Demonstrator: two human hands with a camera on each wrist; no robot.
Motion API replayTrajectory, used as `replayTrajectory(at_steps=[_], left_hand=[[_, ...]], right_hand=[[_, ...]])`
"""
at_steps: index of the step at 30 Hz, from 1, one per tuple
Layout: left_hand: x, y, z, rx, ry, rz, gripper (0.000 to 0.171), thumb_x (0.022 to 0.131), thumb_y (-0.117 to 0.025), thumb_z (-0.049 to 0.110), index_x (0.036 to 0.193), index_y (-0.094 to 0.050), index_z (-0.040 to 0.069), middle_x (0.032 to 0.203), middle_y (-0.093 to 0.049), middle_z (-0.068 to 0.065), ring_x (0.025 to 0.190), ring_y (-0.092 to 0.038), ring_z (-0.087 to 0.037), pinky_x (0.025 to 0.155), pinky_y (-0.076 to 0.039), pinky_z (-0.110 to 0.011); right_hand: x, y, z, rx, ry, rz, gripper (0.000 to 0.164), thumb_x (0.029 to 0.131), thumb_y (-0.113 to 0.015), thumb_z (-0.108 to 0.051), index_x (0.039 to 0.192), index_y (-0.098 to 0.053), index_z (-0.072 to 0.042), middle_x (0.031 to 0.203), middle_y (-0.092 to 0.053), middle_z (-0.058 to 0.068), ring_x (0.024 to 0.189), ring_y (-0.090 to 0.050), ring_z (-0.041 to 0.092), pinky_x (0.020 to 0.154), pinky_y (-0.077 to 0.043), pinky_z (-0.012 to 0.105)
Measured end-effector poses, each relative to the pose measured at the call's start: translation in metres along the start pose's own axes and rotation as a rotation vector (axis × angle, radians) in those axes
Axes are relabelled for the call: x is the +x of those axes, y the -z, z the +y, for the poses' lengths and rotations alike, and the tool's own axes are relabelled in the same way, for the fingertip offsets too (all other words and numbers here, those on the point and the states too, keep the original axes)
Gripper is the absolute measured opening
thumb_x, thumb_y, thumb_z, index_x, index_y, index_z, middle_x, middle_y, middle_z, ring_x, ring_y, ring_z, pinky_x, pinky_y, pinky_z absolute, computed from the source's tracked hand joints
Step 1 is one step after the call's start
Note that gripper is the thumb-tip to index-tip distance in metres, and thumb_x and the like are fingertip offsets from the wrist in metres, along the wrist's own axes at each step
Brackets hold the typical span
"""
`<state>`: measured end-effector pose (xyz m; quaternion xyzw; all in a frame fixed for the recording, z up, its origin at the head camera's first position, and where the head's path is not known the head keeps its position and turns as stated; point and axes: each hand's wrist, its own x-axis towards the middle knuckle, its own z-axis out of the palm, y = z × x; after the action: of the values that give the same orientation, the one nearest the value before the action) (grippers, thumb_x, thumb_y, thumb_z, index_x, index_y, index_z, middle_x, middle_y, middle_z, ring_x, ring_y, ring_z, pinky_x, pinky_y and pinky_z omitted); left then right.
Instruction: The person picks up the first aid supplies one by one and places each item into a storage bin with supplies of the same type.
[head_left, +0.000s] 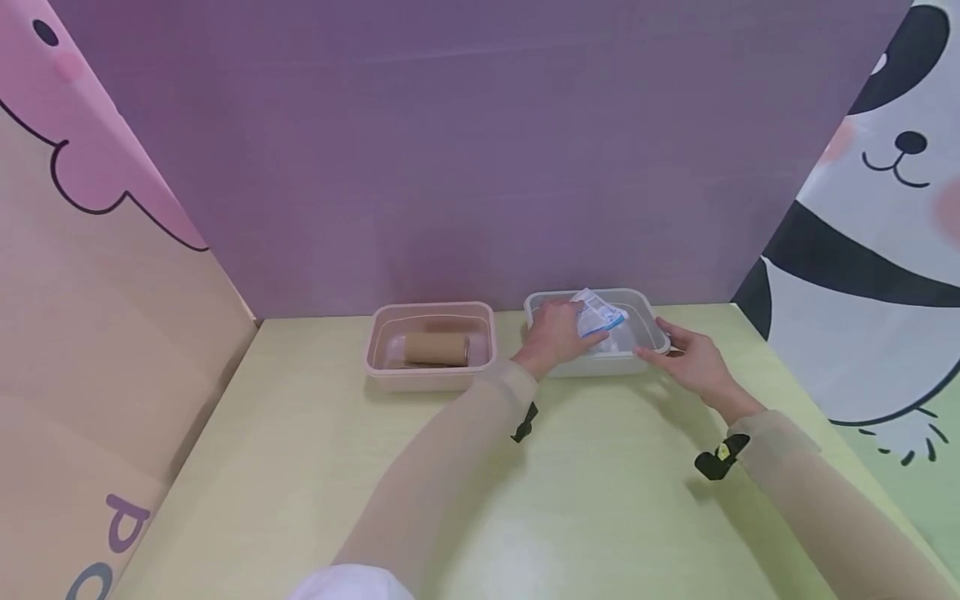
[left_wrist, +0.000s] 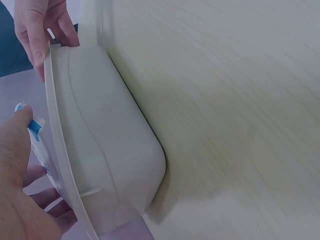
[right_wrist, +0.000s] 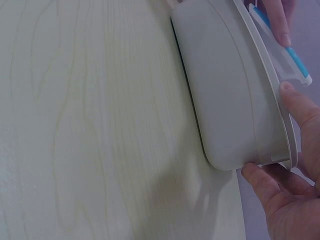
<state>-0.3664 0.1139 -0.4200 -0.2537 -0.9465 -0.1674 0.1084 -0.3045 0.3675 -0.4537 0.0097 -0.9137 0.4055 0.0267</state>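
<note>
A white plastic bin (head_left: 600,365) stands at the back of the table, right of centre. Inside it, a white plastic packet with a blue edge (head_left: 600,312) sticks up above the rim. My left hand (head_left: 557,332) reaches over the bin's left side and holds the packet between thumb and fingers; its fingertips are partly hidden. At the bin's right end, my right hand (head_left: 693,362) grips the rim. In the right wrist view, the right thumb lies on the rim (right_wrist: 272,82) and the other fingers touch the outer wall below it.
To the left stands a pink bin (head_left: 431,381) with a brown cylinder (head_left: 437,349) lying in it. A purple panel (head_left: 480,150) rises behind the pale wooden table (head_left: 300,467). Printed side panels flank it, the right one with a panda (head_left: 900,233).
</note>
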Motion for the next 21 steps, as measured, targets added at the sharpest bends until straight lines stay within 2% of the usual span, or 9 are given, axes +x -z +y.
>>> replayTrajectory(at_steps=[10,17,19,21], left_hand=[[0.0067,-0.0055,0.0039,-0.039,0.049,-0.025,0.064,0.099,-0.064,0.064,0.139,-0.069,0.014,0.117,-0.077,0.0,0.104,-0.066,-0.015,0.089,-0.052,-0.028],[0.0064,-0.0069,0.0056,-0.029,0.054,-0.058,0.059,0.098,-0.065,0.065,0.129,-0.072,0.014,0.1,-0.074,0.004,0.09,-0.059,-0.011,0.076,-0.044,-0.024],[0.0068,-0.0072,0.0067,-0.015,0.049,-0.075,0.058,0.099,-0.065,0.065,0.127,-0.072,0.015,0.1,-0.074,0.004,0.09,-0.059,-0.011,0.075,-0.045,-0.025],[0.0072,-0.0075,0.0083,-0.013,0.045,-0.094,0.06,0.1,-0.063,0.065,0.132,-0.071,0.015,0.107,-0.076,0.004,0.094,-0.063,-0.012,0.079,-0.049,-0.025]], right_hand=[[-0.0001,0.0017,0.0015,-0.002,0.009,0.011,0.092,0.1,-0.073,-0.049,0.168,-0.028,-0.007,0.167,-0.036,0.031,0.136,-0.059,0.048,0.075,-0.048,0.004],[-0.0001,-0.0017,0.0021,0.013,0.03,0.017,0.089,0.1,-0.074,-0.045,0.166,-0.03,-0.004,0.164,-0.04,0.033,0.133,-0.062,0.048,0.076,-0.051,0.007],[-0.0007,-0.0016,0.0018,0.014,0.031,0.02,0.089,0.1,-0.074,-0.045,0.167,-0.03,-0.004,0.163,-0.041,0.032,0.133,-0.062,0.047,0.076,-0.051,0.007],[-0.0014,-0.0009,0.0014,0.01,0.029,0.025,0.089,0.1,-0.074,-0.045,0.167,-0.031,-0.004,0.164,-0.041,0.031,0.133,-0.062,0.047,0.076,-0.051,0.007]])
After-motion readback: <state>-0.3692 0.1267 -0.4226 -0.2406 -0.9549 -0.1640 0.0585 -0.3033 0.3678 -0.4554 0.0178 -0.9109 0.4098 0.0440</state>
